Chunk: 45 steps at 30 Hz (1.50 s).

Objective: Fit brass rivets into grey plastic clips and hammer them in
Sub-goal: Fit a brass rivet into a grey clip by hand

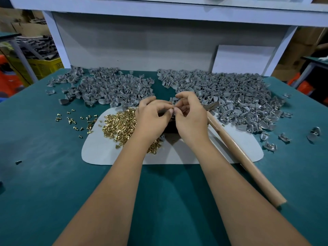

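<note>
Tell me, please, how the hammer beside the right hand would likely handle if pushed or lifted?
The hammer looks stiff, with a long wooden handle. The round handle might roll slightly, though its metal head would probably stop it. Lifted by the handle's end, it would likely feel head-heavy.

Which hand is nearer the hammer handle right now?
Right. The right hand is directly beside the wooden hammer handle, at its upper end; the left hand is farther off, over the brass rivets.

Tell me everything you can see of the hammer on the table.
The hammer lies flat, untouched, right of the right hand. Its long, light wooden handle runs diagonally across the white mat onto the green table. The grey metal head points toward the right pile of clips, partly hidden behind the hand.
</note>
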Each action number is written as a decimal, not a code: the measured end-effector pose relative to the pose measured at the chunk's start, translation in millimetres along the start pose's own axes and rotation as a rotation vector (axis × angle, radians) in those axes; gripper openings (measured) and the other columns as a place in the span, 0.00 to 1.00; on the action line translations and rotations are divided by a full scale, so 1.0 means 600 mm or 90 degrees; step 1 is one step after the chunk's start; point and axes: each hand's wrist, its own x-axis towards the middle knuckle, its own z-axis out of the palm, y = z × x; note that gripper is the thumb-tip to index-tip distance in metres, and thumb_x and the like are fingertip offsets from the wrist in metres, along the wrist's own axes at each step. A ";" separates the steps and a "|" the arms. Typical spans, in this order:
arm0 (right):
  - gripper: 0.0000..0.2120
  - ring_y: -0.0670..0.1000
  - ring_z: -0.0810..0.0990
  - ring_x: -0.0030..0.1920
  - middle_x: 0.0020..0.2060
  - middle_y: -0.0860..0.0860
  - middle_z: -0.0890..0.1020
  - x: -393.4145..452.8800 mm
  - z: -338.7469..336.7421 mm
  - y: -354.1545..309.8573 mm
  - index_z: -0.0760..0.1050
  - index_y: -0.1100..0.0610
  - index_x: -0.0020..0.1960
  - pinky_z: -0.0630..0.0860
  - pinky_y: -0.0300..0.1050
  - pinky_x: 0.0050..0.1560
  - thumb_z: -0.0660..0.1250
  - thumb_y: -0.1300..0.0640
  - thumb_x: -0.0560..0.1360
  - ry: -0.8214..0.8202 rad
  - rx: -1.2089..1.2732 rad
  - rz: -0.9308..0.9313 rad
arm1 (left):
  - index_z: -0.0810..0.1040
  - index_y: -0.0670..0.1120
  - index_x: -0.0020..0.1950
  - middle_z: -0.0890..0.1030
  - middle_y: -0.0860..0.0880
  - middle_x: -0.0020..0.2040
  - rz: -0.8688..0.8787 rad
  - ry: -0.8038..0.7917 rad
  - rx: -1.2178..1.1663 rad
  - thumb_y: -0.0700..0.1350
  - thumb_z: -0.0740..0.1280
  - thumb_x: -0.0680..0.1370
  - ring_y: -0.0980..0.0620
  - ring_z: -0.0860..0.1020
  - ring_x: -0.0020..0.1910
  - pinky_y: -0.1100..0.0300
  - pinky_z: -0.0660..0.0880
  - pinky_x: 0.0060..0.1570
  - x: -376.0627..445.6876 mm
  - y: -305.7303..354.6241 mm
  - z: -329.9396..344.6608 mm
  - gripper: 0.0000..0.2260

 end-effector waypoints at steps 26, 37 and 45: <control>0.07 0.40 0.78 0.39 0.36 0.43 0.81 0.015 -0.013 0.022 0.80 0.51 0.39 0.74 0.34 0.43 0.70 0.62 0.72 0.003 0.063 0.095 | 0.80 0.62 0.47 0.77 0.66 0.53 -0.082 -0.013 -0.075 0.47 0.68 0.77 0.52 0.61 0.70 0.44 0.57 0.72 -0.004 -0.011 -0.008 0.08; 0.06 0.43 0.78 0.41 0.38 0.46 0.81 0.012 -0.013 0.024 0.78 0.53 0.40 0.75 0.37 0.44 0.67 0.63 0.72 0.007 -0.007 0.083 | 0.77 0.60 0.39 0.77 0.63 0.56 -0.079 -0.045 0.041 0.55 0.74 0.71 0.53 0.59 0.69 0.52 0.55 0.66 -0.007 -0.019 -0.004 0.07; 0.04 0.45 0.79 0.42 0.37 0.44 0.81 0.007 -0.010 0.023 0.79 0.52 0.42 0.78 0.49 0.49 0.67 0.60 0.72 -0.016 -0.036 0.092 | 0.72 0.61 0.59 0.79 0.65 0.54 -0.021 -0.088 -0.078 0.37 0.64 0.77 0.54 0.68 0.70 0.45 0.59 0.72 -0.006 -0.015 -0.005 0.19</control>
